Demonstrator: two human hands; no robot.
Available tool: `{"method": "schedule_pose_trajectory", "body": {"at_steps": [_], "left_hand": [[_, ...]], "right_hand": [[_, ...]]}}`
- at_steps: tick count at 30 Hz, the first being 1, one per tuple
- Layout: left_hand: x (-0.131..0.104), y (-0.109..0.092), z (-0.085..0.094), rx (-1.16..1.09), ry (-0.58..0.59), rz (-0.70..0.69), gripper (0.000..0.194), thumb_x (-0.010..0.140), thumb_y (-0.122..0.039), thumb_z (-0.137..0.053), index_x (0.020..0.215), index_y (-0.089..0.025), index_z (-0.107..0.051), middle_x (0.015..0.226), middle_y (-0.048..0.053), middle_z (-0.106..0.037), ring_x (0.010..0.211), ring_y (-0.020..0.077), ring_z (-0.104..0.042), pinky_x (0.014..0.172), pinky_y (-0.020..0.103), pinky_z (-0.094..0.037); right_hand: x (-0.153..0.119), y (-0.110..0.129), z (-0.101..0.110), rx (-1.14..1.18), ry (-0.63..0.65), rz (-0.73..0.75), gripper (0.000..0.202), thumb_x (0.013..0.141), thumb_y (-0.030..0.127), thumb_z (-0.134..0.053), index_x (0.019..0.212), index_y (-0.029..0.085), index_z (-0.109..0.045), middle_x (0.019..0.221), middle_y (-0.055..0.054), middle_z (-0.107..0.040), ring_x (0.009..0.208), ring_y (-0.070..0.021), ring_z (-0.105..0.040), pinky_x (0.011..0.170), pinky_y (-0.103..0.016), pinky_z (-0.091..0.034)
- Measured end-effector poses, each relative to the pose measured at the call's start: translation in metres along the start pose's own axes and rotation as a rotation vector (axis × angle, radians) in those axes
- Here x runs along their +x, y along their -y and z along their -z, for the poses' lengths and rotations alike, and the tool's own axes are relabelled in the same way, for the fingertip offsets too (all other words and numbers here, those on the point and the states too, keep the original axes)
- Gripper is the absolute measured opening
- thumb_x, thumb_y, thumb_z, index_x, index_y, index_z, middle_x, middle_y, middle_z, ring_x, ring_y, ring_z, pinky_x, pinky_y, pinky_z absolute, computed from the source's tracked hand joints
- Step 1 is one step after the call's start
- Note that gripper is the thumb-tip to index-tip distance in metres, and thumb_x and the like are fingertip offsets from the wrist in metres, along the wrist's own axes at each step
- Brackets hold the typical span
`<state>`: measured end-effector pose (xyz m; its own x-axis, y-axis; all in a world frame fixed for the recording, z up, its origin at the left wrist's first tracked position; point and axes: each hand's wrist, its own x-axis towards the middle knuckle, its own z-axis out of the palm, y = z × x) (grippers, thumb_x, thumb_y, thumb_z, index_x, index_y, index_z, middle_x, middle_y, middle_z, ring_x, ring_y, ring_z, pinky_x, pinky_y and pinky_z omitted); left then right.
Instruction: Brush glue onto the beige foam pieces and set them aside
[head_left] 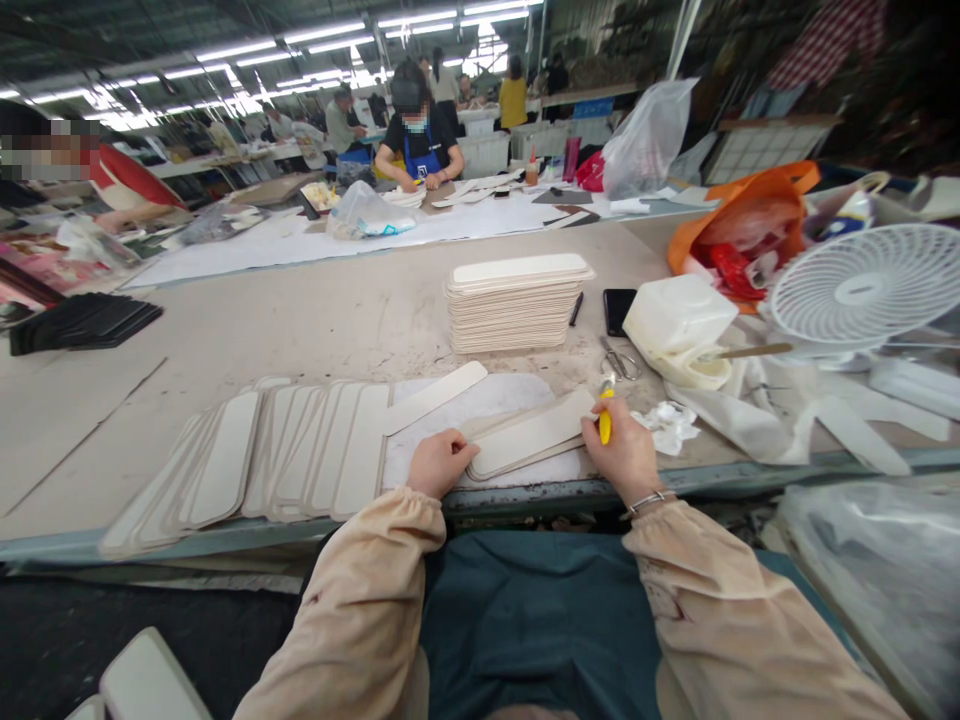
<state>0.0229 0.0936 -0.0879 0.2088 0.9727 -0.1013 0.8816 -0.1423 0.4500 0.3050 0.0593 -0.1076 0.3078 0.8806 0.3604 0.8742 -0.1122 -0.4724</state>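
Observation:
My left hand (439,462) is closed, fingers pinched at the left end of a cream strip with rounded corners (529,437). That strip lies on a few similar ones, slightly fanned, over a white sheet (435,410). In my right hand (624,455) is a yellow-handled tool (606,412) with a pale tip pointing away from me; its exact kind is unclear. The same hand's fingers touch the strips' right end. One loose strip (439,396) lies at an angle behind my left hand. To the left, overlapping cream strips (300,450) spread along the table's front edge.
A tall stack of cream strips (517,310) stands behind. Near it are a phone (619,312), scissors (618,362), a white plastic container (682,312), crumpled tissue (667,425) and a white fan (862,285). Across the table, a person (421,140) works.

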Motion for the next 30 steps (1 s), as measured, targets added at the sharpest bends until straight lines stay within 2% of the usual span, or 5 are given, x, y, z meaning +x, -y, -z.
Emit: {"method": "schedule_pose_trajectory", "body": {"at_steps": [5,11,24,30], "left_hand": [[-0.0008,-0.0012,0.0005,0.002,0.009,0.015,0.024,0.082,-0.040,-0.056,0.073,-0.021,-0.067,0.071,0.000,-0.068,0.068,0.0153,-0.059,0.063,0.025,-0.037],[-0.0003,-0.0012,0.0001,0.001,0.001,0.005,0.024,0.082,-0.040,-0.056,0.072,-0.020,-0.066,0.070,0.001,-0.067,0.067,0.0154,-0.059,0.063,0.025,-0.037],[0.0002,0.0014,-0.0021,0.004,-0.009,-0.002,0.024,0.081,-0.041,-0.057,0.073,-0.021,-0.067,0.070,0.000,-0.068,0.068,0.0158,-0.059,0.063,0.025,-0.038],[0.0005,0.0011,-0.0016,0.002,-0.008,-0.003,0.024,0.081,-0.041,-0.056,0.072,-0.021,-0.066,0.070,0.000,-0.067,0.067,0.0154,-0.058,0.063,0.025,-0.037]], "right_hand": [[0.0005,-0.0009,-0.0009,-0.051,0.003,0.037,0.023,0.079,0.033,-0.049,0.095,0.019,-0.057,0.066,-0.003,-0.059,0.058,-0.0210,-0.056,0.054,-0.029,-0.033],[0.0008,-0.0031,-0.0013,0.011,0.011,-0.022,0.023,0.079,0.035,-0.051,0.097,0.021,-0.056,0.064,-0.002,-0.060,0.058,-0.0209,-0.055,0.055,-0.028,-0.033],[-0.0001,0.0001,0.0009,-0.100,0.018,0.075,0.021,0.078,0.028,-0.049,0.095,0.020,-0.058,0.070,-0.003,-0.060,0.061,-0.0198,-0.055,0.055,-0.028,-0.030],[0.0006,-0.0013,0.0015,-0.087,0.005,0.076,0.020,0.082,0.032,-0.049,0.094,0.020,-0.057,0.070,-0.004,-0.061,0.061,-0.0200,-0.056,0.055,-0.028,-0.030]]}}
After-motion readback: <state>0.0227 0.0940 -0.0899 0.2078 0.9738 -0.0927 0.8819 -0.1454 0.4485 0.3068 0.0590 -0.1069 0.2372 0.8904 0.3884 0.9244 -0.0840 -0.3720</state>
